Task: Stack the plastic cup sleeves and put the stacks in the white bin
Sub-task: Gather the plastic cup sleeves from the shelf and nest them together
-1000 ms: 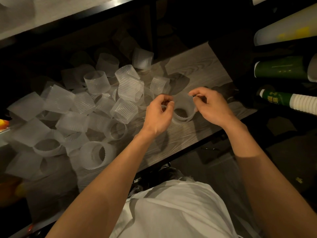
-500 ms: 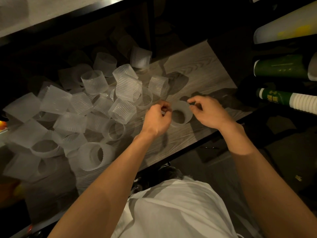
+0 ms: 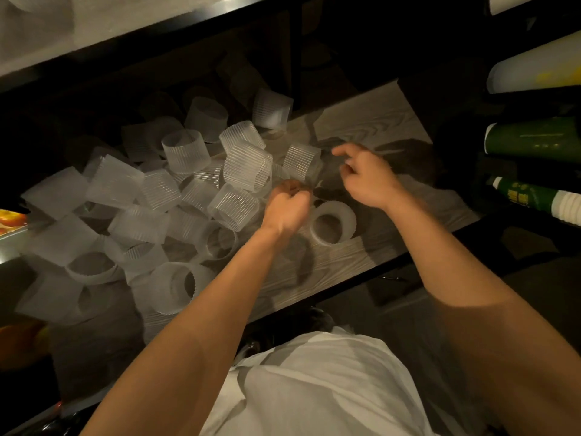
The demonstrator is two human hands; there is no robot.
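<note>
At the left we see a loose heap of ribbed plastic cup sleeves (image 3: 239, 166) covering the wood-grain surface (image 3: 371, 121) from its dim left end to about the middle; we count some two dozen, though the far ones fade into the dark and overlap too much for an exact figure. Our left hand (image 3: 287, 207) sits at the heap's right edge with its fingers curled closed; whether they pinch anything we cannot tell. Just right of it one sleeve (image 3: 333, 222) stands upright alone on the surface, near the near edge, touched by neither hand. Our right hand (image 3: 366, 177) hovers beyond it, fingers spread and empty, blurred. Bare surface lies to the far right of the hands, ending at a dark drop. At the far right, three rolls of stacked cups (image 3: 534, 138) lie on their sides.
</note>
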